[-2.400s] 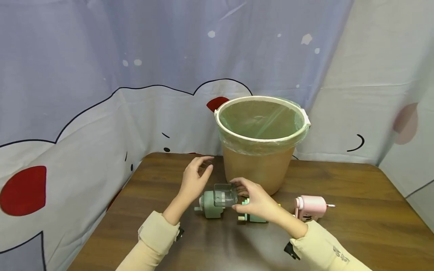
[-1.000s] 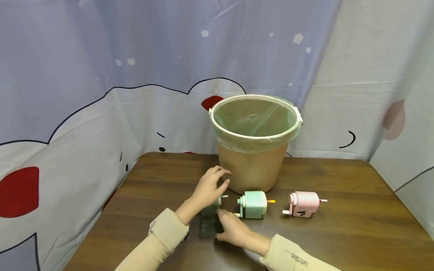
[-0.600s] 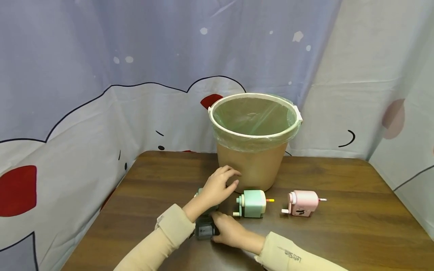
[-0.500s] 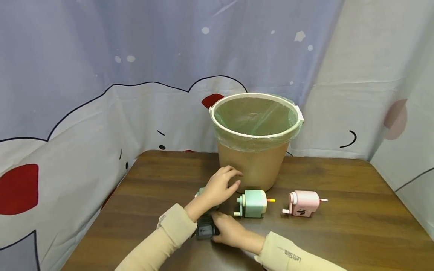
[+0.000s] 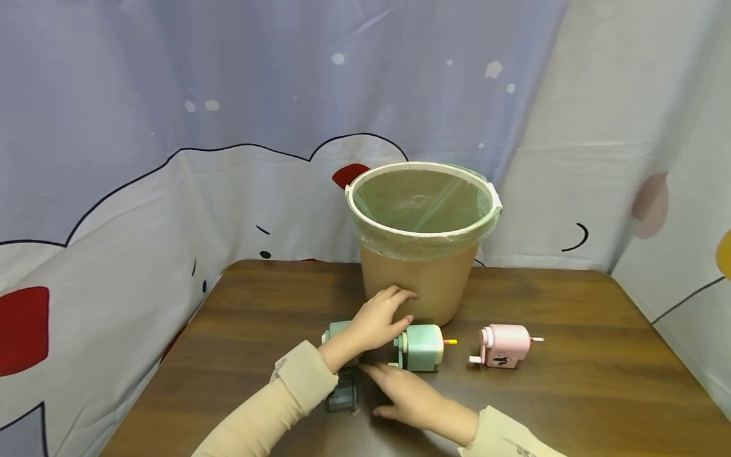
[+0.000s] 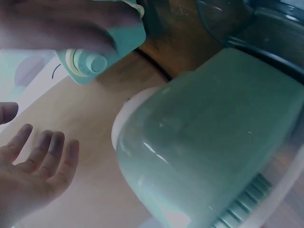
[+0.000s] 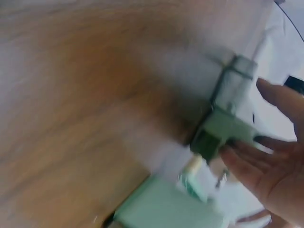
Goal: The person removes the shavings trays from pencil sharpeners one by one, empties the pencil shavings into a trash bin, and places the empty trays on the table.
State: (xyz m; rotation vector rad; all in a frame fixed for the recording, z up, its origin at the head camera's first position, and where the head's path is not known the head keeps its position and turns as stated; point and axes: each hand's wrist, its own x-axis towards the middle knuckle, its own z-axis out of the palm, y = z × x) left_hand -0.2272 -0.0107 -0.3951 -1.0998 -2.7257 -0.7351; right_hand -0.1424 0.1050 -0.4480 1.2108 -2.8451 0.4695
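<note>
A grey-green crank pencil sharpener [image 5: 339,327] stands at the left, partly hidden behind my left forearm. Just in front of it, on the table, is a dark see-through shavings drawer [image 5: 342,395], which also shows in the left wrist view. My right hand [image 5: 412,397] is right of the drawer, fingers spread and holding nothing. Over the gap between the grey-green sharpener and a mint pencil sharpener [image 5: 425,348] hangs my left hand [image 5: 377,320], fingers loosely bent and nothing in them. Its fingertips overlap the bin's lower wall in the head view. The mint sharpener has a yellow-orange pencil [image 5: 450,342] sticking out.
A beige bin [image 5: 419,276] lined with a green bag stands behind the sharpeners. To the right is a pink pencil sharpener [image 5: 507,346] with a pencil in it. A printed curtain [image 5: 257,76] hangs behind the wooden table [image 5: 571,311].
My right hand brought the see-through drawer down to the table before the grey-green sharpener, let it go and drew back rightward. My left hand moved right, toward the mint sharpener.
</note>
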